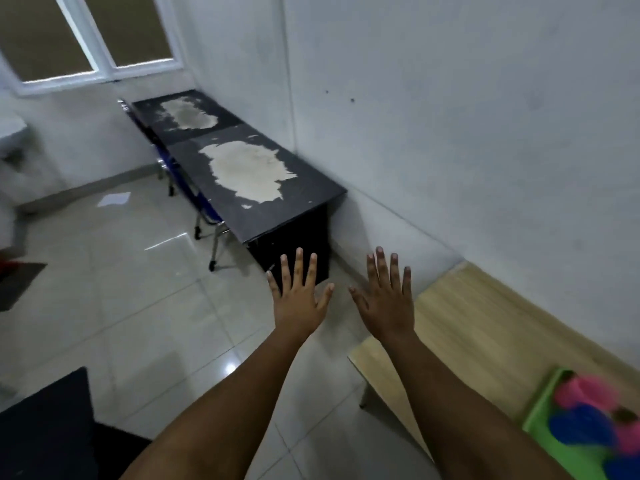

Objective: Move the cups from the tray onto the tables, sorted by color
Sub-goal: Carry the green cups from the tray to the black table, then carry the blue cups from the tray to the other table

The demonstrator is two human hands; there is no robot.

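White-walled room, tiled floor; two worn black tabletops (256, 181) far along the wall, a light wood tabletop (485, 327) near right carrying the green tray (543, 410) of blurred pink and blue cups (585, 414). Left hand (298, 299) and right hand (386, 303) both spread flat, holding nothing, over the floor. Risk: tray sits at frame edge, so a blind reach could topple cups or mix colours.

Colour key. Tray (540, 415): bright green. Cups: pink cups (583, 393) and blue cups (581, 427), blurred. Near table (478, 320): pale wood with fine lengthwise grain. Far tables (277, 199): black tops, each with a large irregular cream patch where the surface has peeled. Floor (138, 289): glossy pale grey-beige tiles with thin light joints. Walls (450, 116): white. Chair (204, 206) under the black tables: blue.
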